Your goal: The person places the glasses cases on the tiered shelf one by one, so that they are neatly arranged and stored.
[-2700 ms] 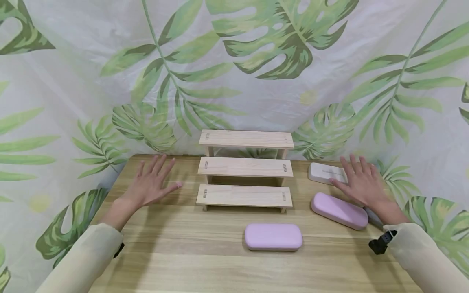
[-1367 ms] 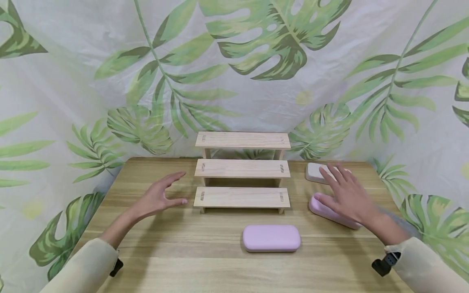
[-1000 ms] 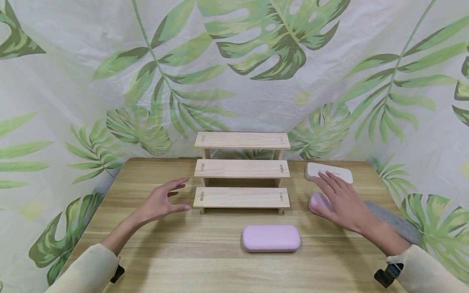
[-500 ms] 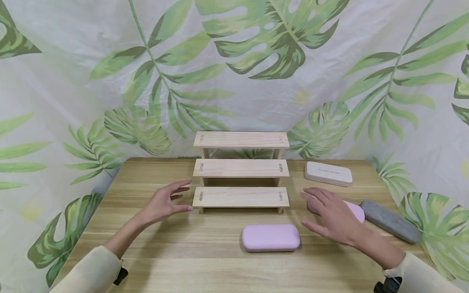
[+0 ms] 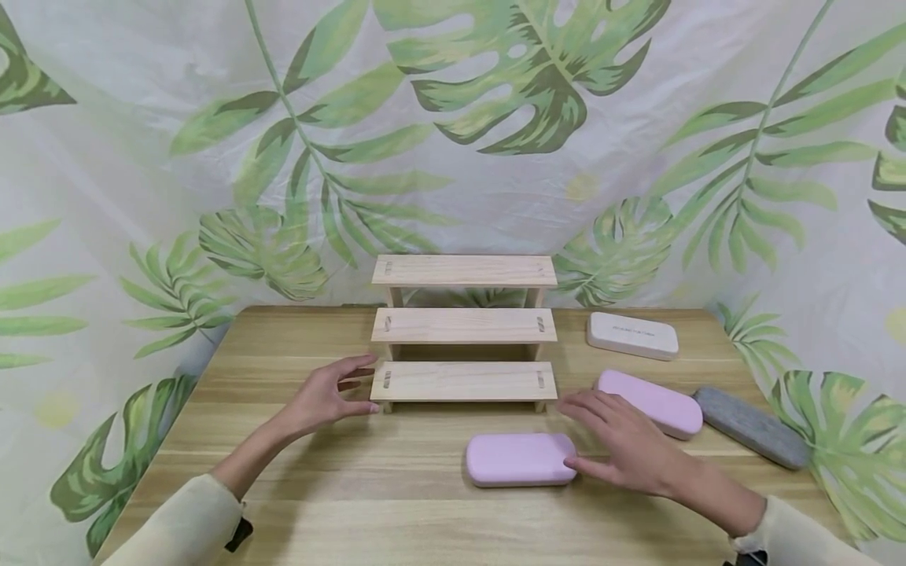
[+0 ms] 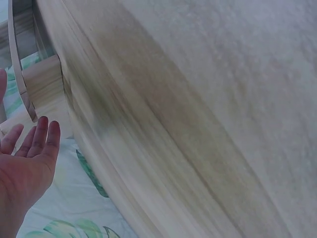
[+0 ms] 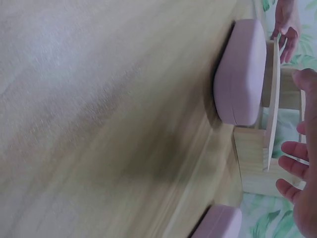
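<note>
Tbl (image 5: pixel 382 527): pink cases (image 5: pixel 519 459), blurry-txt wht case (image 5: pixel 632 343)

Pale, matt wood is seen in the three-tiered stand (image 5: pixel 463 325), its boards smooth and finely grained. The worktop (image 5: pixel 354 519) is surfaced in streaked wood grain with a soft sheen. The front lilac case (image 5: pixel 519 460) and the rear lilac case (image 5: pixel 650 402) are finished smooth, as is the white case (image 5: pixel 632 336). The grey case (image 5: pixel 752 428) is covered in matt, felt-like cloth. A slight gloss is shown by the creased backdrop (image 5: pixel 495 204).
</note>
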`<state>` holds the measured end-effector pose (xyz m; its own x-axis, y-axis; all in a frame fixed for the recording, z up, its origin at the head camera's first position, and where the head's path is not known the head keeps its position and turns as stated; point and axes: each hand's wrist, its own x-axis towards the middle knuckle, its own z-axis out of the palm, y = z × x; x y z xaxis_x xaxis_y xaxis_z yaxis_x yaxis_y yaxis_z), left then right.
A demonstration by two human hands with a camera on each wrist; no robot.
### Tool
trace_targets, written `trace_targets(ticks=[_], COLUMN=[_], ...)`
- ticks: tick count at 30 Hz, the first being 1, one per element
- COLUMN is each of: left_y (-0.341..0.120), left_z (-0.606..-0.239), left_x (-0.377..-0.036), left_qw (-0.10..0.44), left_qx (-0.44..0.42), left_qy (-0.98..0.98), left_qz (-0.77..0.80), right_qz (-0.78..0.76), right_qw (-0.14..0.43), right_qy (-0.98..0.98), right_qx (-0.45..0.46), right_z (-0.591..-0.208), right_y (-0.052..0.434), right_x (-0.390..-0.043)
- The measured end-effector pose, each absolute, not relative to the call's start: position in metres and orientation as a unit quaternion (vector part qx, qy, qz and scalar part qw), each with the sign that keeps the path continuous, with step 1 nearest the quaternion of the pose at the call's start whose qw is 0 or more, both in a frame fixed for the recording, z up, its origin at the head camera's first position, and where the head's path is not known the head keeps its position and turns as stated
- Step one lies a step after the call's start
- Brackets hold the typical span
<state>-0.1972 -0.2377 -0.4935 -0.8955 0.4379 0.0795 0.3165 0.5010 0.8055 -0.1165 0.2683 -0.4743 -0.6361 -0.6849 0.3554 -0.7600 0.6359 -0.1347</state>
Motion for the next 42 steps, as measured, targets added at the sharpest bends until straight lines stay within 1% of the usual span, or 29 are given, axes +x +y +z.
trace_targets(ticks=[11, 19, 27, 33, 42], left_y=[-0.235, -0.236, -0.235, -0.235, -0.235], left_z=[-0.497, -0.499, -0.502, -0.502, -0.5], left_x=[-0.197, -0.194, -0.195, -0.198, -0.2], left_qw=[0.053, 0.02, -0.001, -0.007, 0.0], left_qx=[0.23, 0.255, 0.279, 0.294, 0.295], left_qy=[0.865, 0.868, 0.869, 0.873, 0.874], left_qz=[0.443, 0.426, 0.409, 0.389, 0.385], right_qz=[0.156, 0.164, 0.179, 0.18, 0.186], right_qw=[0.136, 0.133, 0.13, 0.132, 0.141], right_qy=[-0.877, -0.873, -0.864, -0.857, -0.846], right_qx=[0.434, 0.44, 0.452, 0.465, 0.479], right_z=[-0.486, -0.499, -0.509, -0.51, -0.515], right_y=[0.259, 0.252, 0.244, 0.241, 0.236], right_x=[-0.114, -0.118, -0.12, -0.122, -0.123])
